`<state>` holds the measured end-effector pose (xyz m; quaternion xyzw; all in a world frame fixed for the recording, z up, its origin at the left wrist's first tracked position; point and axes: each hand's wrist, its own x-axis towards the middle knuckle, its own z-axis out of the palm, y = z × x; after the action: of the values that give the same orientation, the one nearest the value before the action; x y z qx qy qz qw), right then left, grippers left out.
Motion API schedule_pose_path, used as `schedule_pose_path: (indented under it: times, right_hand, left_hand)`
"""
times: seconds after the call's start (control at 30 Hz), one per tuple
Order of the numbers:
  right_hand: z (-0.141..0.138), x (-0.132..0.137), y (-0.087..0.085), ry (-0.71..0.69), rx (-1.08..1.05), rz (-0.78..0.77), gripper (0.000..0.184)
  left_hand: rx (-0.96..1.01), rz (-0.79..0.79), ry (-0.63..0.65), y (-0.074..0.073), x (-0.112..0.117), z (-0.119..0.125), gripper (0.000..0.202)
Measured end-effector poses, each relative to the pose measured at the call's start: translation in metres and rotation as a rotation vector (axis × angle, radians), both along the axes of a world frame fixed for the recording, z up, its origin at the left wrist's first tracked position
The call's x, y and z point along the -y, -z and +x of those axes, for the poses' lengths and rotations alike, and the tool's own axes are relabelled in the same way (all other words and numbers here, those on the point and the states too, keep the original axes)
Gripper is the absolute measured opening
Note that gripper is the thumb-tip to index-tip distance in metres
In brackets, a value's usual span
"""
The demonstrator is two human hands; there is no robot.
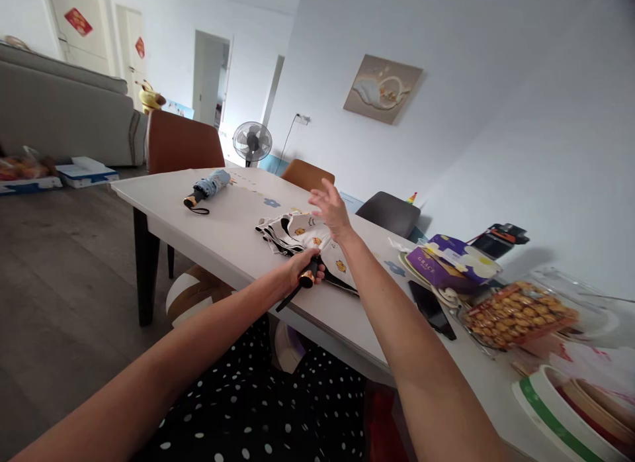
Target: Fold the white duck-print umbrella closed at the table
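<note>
A folded white umbrella [297,231] with small orange prints lies on the white table [233,240], its loose canopy bunched toward the far side. My left hand [303,269] is closed round the umbrella's black handle with a gold ring near the table's front edge. My right hand [330,209] hovers open just above the canopy, fingers spread, touching nothing. A second folded umbrella [208,187], pale blue with a black handle and wrist strap, lies farther off on the table's left end.
To the right lie a black phone [430,308], a purple box [441,262], a bag of biscuits [518,313] and stacked plates [570,409]. Brown chairs [181,144] stand behind the table, a fan [252,142] near the wall, a grey sofa [64,111] at left.
</note>
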<state>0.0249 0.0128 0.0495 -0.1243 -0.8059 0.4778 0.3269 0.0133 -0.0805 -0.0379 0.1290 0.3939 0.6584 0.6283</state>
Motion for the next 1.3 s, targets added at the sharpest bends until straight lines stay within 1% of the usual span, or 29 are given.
schedule_pose_path:
  times: [0.07,0.13,0.17,0.2,0.27,0.33,0.4,0.43,0.5,0.57,0.63,0.7,0.77,0.8,0.87,0.9,0.93,0.97,1.03,1.07,1.1,1.13,1.2,1.23,1.27,1.3]
  right_hand:
    - [0.005,-0.004,-0.001,0.074,-0.059,0.108,0.055]
    - [0.012,-0.010,0.006,0.141,-0.059,0.235,0.048]
    - [0.016,-0.012,0.012,0.175,-0.019,0.307,0.043]
    - [0.020,-0.014,0.018,0.210,0.057,0.381,0.037]
    - [0.025,-0.016,0.030,0.262,0.290,0.532,0.029]
    - [0.026,-0.018,0.040,0.284,0.515,0.662,0.029]
    - [0.025,-0.021,0.044,0.306,0.634,0.746,0.029]
    - [0.024,-0.024,0.044,0.326,0.659,0.757,0.028]
    - [0.023,-0.031,0.042,0.397,0.658,0.719,0.032]
    - [0.025,-0.037,0.038,0.486,0.613,0.641,0.043]
    - [0.027,-0.037,0.033,0.544,0.545,0.608,0.050]
    - [0.028,-0.031,0.027,0.529,0.494,0.650,0.045]
    - [0.027,-0.020,0.022,0.481,0.491,0.749,0.035]
    - [0.025,-0.013,0.021,0.475,0.495,0.812,0.033]
    - [0.021,-0.003,0.021,0.525,0.523,0.913,0.033]
    - [0.018,0.000,0.023,0.540,0.563,0.926,0.033]
    - [0.016,0.002,0.026,0.500,0.627,0.903,0.034]
    - [0.014,0.003,0.029,0.405,0.699,0.852,0.033]
    - [0.011,0.003,0.035,0.157,0.791,0.738,0.032]
    - [0.011,0.001,0.038,0.081,0.776,0.707,0.032]
    - [0.011,0.000,0.040,0.081,0.723,0.701,0.034]
    - [0.011,-0.002,0.042,0.156,0.650,0.715,0.038]
    - [0.014,-0.007,0.043,0.403,0.535,0.757,0.043]
    - [0.015,-0.009,0.043,0.511,0.526,0.777,0.043]
    - [0.017,-0.011,0.044,0.575,0.576,0.785,0.043]
    - [0.019,-0.013,0.044,0.588,0.675,0.776,0.042]
  left_hand:
    - [0.004,0.007,0.016,0.000,0.000,0.000,0.022]
    - [-0.003,0.014,0.030,0.000,-0.001,0.000,0.024]
    - [-0.016,0.019,0.030,0.001,-0.001,0.000,0.024]
    - [-0.038,0.024,0.020,0.001,-0.001,0.001,0.024]
    - [-0.110,0.025,0.003,0.002,0.001,0.004,0.023]
    - [-0.203,0.024,0.016,0.002,0.005,0.009,0.024]
    - [-0.285,0.019,0.058,0.001,0.009,0.013,0.024]
    - [-0.313,0.022,0.082,0.001,0.011,0.015,0.024]
    - [-0.334,0.027,0.128,0.000,0.013,0.016,0.021]
    - [-0.323,0.027,0.172,0.000,0.012,0.015,0.019]
    - [-0.298,0.022,0.199,0.001,0.009,0.013,0.018]
    - [-0.278,0.024,0.204,0.002,0.006,0.012,0.018]
    - [-0.269,0.024,0.198,0.003,0.004,0.011,0.019]
    - [-0.267,0.027,0.196,0.003,0.004,0.011,0.018]
    - [-0.263,0.036,0.190,0.003,0.005,0.011,0.017]
    - [-0.262,0.041,0.187,0.002,0.006,0.011,0.016]
    - [-0.262,0.044,0.183,0.002,0.006,0.012,0.016]
    - [-0.262,0.042,0.179,0.001,0.007,0.012,0.016]
    - [-0.255,0.031,0.180,0.000,0.007,0.012,0.016]
    - [-0.248,0.026,0.185,0.000,0.006,0.011,0.017]
    - [-0.239,0.027,0.190,0.000,0.006,0.011,0.017]
    - [-0.231,0.035,0.195,0.001,0.006,0.010,0.017]
    - [-0.225,0.055,0.197,0.001,0.005,0.010,0.016]
    - [-0.228,0.061,0.198,0.002,0.004,0.010,0.016]
    - [-0.234,0.063,0.197,0.002,0.004,0.010,0.016]
    - [-0.240,0.058,0.198,0.002,0.004,0.010,0.016]
